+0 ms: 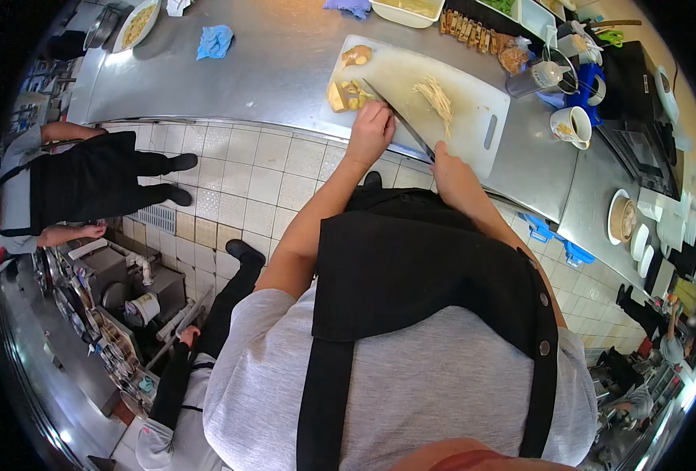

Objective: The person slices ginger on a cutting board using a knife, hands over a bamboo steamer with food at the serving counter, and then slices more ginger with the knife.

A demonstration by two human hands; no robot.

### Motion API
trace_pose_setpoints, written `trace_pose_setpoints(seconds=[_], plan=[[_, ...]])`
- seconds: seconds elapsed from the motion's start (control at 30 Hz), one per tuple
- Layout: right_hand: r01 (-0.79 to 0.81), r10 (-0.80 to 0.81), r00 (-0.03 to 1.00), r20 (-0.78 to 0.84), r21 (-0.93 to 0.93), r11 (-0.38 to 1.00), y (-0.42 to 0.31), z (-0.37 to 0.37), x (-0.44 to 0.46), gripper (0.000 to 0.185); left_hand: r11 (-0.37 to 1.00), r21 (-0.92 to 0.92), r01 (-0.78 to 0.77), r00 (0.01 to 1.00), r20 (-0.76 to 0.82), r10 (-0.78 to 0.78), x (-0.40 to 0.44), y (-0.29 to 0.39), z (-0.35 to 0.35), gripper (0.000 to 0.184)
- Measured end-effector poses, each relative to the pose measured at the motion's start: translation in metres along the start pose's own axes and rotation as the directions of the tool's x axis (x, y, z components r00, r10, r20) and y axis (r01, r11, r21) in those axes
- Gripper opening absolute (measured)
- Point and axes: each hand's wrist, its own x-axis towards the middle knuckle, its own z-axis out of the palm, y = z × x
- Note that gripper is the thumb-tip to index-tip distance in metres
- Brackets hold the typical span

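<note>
My right hand [452, 174] is wrapped round the handle of a long knife [404, 124], whose blade points up and left across the white cutting board [474, 102]. Beside the blade, my left hand [371, 132] is closed at the board's near edge; what its fingertips hold, if anything, is hidden. Pale yellow cut pieces [353, 96] lie just above the left hand, with a larger peeled chunk [336, 97] next to them. A brown knobbly root, like ginger [357, 55], rests at the board's upper left. Thin pale strips [436, 100] lie in a pile right of the knife.
Steel counter [285, 86] carries a blue cloth [215, 42], a white dish [137, 25], a white mug [571, 125] and a clear jug [535, 78]. Containers line the back. One co-worker [73, 184] stands at left, another [183, 392] at lower left; more people are at far right.
</note>
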Motion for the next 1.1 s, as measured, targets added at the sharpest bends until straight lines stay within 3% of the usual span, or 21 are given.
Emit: trace_pose_setpoints(seconds=[0.4, 0.7, 1.1], plan=[[0.025, -0.022, 0.990, -0.139, 0.023, 0.999, -0.002, 0.023, 0.037, 0.019, 1.000, 0.016, -0.015, 1.000, -0.008, 0.015, 0.001, 0.000, 0.002, 0.014], [-0.003, 0.002, 1.000, 0.013, 0.026, 1.000, 0.001, -0.003, -0.004, 0.020, 0.999, -0.003, -0.039, 0.999, -0.027, 0.039, -0.001, -0.004, 0.001, 0.015], [0.009, -0.001, 0.994, -0.114, 0.074, 0.997, 0.002, 0.025, 0.030, 0.017, 0.999, -0.040, 0.014, 1.000, 0.025, -0.013, 0.002, 0.000, -0.004, 0.015]])
